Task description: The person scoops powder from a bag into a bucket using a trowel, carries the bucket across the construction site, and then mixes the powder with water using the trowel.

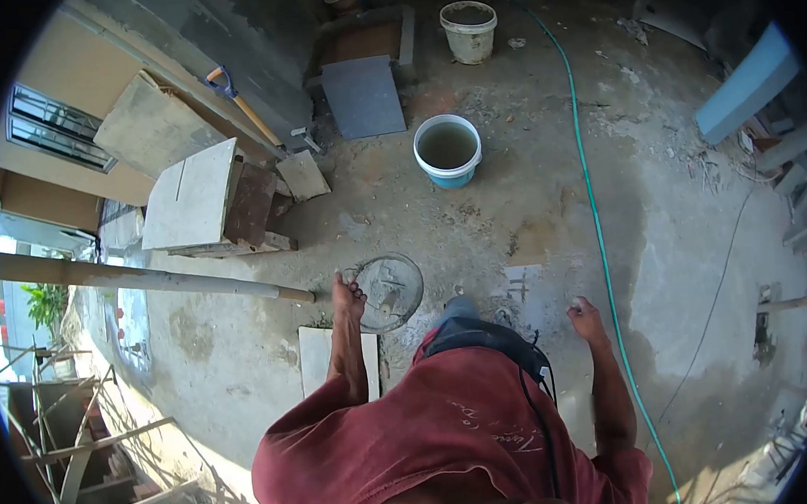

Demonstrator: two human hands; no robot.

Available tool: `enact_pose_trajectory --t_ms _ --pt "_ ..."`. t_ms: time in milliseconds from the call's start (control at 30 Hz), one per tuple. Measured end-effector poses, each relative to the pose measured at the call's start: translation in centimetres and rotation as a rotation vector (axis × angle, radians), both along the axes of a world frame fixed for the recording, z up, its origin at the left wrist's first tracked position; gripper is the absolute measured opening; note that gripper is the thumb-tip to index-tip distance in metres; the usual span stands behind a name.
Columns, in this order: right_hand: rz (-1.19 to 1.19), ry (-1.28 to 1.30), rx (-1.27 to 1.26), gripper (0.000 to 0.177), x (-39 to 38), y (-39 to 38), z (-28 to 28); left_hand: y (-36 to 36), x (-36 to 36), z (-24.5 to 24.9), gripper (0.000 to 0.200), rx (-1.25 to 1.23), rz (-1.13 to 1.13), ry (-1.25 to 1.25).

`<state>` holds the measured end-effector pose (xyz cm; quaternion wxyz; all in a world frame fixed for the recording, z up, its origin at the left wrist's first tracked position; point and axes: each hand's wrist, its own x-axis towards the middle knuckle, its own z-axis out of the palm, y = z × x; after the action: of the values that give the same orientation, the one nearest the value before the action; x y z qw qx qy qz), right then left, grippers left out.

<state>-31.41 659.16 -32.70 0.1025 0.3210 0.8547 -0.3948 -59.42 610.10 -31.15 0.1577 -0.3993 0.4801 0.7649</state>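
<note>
My left hand (348, 295) is closed, its fingers curled at the left edge of a round, dark-rimmed container (411, 313). Wet grey mortar (388, 276) lies in this container, and a small tool or lump seems to rest in it. I cannot make out what the left fingers hold. Out to the right of my body, my right hand (585, 318) is closed too. Something small and pale shows at its fingertips, too small to name. Beneath the left forearm lies a flat pale board (315, 354).
Ahead stand a blue-and-white bucket (450, 177) of murky water and a white bucket (470, 43). A green hose (586, 171) runs along the right. At left are a slanting pole (174, 278), stacked boards (188, 205) and a wooden-handled shovel (255, 120). A grey panel (364, 97) leans farther back.
</note>
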Motion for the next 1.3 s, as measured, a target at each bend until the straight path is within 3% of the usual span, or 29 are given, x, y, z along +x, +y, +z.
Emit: enact_pose_trajectory --t_ms 33,67,100,233,300,333,400,433,500,533,600,833,933,1000,1133,1300 --pt "0.141 0.028 0.037 0.049 -6.7 0.7 1.9 2.7 -1.8 1.7 0.044 0.014 -0.02 0.03" --pt "0.269 0.028 -0.089 0.052 -13.5 -0.7 9.1 5.2 -3.4 3.1 0.046 0.023 -0.056 0.057" --pt "0.442 0.164 -0.09 0.054 -18.6 -0.9 9.9 7.9 -5.1 4.5 0.047 0.03 -0.075 0.072" --pt "0.831 0.192 -0.265 0.063 -34.1 -3.0 12.0 19.9 -12.4 9.1 0.049 0.039 -0.082 0.123" --pt "0.885 0.094 -0.196 0.059 -39.7 -2.4 11.3 25.3 -16.5 9.3 0.049 0.065 -0.118 0.116" --pt "0.874 0.096 -0.18 0.059 -43.3 -1.2 10.6 28.2 -19.5 10.0 0.049 0.08 -0.166 0.114" --pt "0.782 -0.059 -0.484 0.055 -47.5 1.2 8.9 33.7 -23.3 10.7 0.049 0.073 -0.148 0.088" --pt "0.785 -0.069 -0.483 0.055 -49.1 2.7 8.7 36.0 -25.2 10.4 0.049 0.077 -0.169 0.103" --pt "0.589 -0.237 -0.701 0.052 -53.9 6.0 9.2 40.6 -30.3 10.9 0.05 0.088 -0.231 0.118" --pt "0.668 -0.227 -0.64 0.053 -56.5 7.9 7.9 43.1 -32.9 11.6 0.05 0.097 -0.248 0.141" --pt "0.314 -0.236 -0.778 0.045 -60.0 10.7 8.0 47.4 -36.7 12.7 0.051 0.116 -0.238 0.148" --pt "0.477 -0.32 -0.852 0.022 -77.1 29.9 11.9 62.9 -53.0 13.7 0.053 0.121 -0.295 0.199" --pt "0.431 -0.355 -0.94 0.021 -83.3 37.9 12.7 69.1 -58.2 13.5 0.052 0.064 -0.309 0.204" --pt "0.258 -0.329 -1.015 0.02 -87.5 42.2 14.8 72.8 -63.0 14.2 0.052 0.054 -0.305 0.169" --pt "0.217 -0.315 -1.096 0.016 -95.4 49.2 16.3 78.8 -70.5 15.0 0.055 0.026 -0.284 0.195" --pt "0.278 -0.34 -0.981 0.016 -103.5 53.3 19.3 84.3 -79.4 15.0 0.055 0.051 -0.302 0.17"
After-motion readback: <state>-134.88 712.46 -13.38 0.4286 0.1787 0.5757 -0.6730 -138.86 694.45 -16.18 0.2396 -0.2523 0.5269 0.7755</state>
